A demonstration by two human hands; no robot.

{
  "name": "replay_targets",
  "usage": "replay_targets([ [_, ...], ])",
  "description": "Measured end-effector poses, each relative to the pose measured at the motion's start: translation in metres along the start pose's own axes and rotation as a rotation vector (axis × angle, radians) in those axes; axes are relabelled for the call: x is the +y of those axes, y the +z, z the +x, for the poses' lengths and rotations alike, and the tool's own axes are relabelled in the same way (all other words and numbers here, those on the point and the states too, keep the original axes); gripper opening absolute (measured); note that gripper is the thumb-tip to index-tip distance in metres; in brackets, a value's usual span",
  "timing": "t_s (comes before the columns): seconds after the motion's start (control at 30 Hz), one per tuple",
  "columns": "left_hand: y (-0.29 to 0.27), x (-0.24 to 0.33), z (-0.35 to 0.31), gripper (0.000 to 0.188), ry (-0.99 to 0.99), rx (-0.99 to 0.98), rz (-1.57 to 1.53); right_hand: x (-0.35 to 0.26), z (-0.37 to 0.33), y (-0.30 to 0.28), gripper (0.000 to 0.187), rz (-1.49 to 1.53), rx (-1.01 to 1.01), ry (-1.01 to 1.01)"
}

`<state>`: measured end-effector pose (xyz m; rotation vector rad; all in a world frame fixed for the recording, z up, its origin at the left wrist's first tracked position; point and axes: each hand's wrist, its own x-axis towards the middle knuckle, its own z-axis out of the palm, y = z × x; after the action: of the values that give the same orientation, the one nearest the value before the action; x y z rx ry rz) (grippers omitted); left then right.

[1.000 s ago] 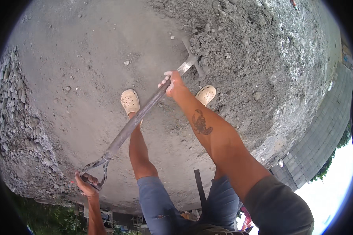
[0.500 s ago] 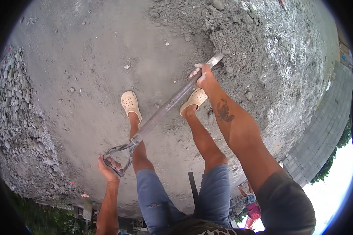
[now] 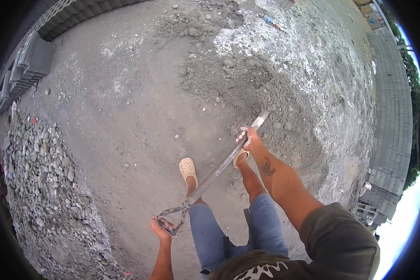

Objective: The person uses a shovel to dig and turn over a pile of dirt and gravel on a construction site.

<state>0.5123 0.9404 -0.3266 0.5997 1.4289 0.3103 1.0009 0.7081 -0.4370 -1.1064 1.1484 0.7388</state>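
Note:
A long-handled shovel (image 3: 215, 172) slants across my legs, its handle end low on the left. My left hand (image 3: 161, 227) is closed round the D-shaped grip. Low on the shaft, just short of the pale metal socket (image 3: 261, 119), my right hand (image 3: 250, 138) is wrapped round it. Beyond the socket, loose grey sand mix (image 3: 280, 93) covers the blade, so its edges cannot be made out. My feet, in beige clogs (image 3: 188, 169), stand on either side of the shaft.
Whitish powder (image 3: 312, 70) streaks the mix at the right. A gravel heap (image 3: 46, 172) spreads on the left. Stacked grey blocks (image 3: 35, 58) stand at the far left, more blocks (image 3: 389, 107) along the right. A small blue-and-red object (image 3: 274, 23) lies far off.
The view has tilted up and shifted, bringing the far ground and left block stacks into sight. Both hands keep their hold on the shovel, which appears slightly steeper.

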Motion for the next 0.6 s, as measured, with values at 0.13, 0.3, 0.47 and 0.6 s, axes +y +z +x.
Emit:
replay_targets([
  [0.13,-0.091,0.075,-0.071,0.051,0.061,-0.022,0.094,0.067,-0.123,-0.019,0.015,0.086,-0.052,0.049],
  [0.3,-0.217,0.146,-0.134,0.050,0.217,0.083,0.180,0.168,-0.250,-0.052,0.015,0.258,-0.196,0.072],
  [0.47,-0.276,0.222,-0.213,0.048,0.526,0.116,0.509,0.314,-0.300,-0.108,0.018,0.536,-0.358,0.254],
  [0.6,-0.308,0.246,-0.260,0.047,0.738,-0.067,0.773,0.415,-0.324,-0.215,0.021,0.804,-0.363,0.239],
])
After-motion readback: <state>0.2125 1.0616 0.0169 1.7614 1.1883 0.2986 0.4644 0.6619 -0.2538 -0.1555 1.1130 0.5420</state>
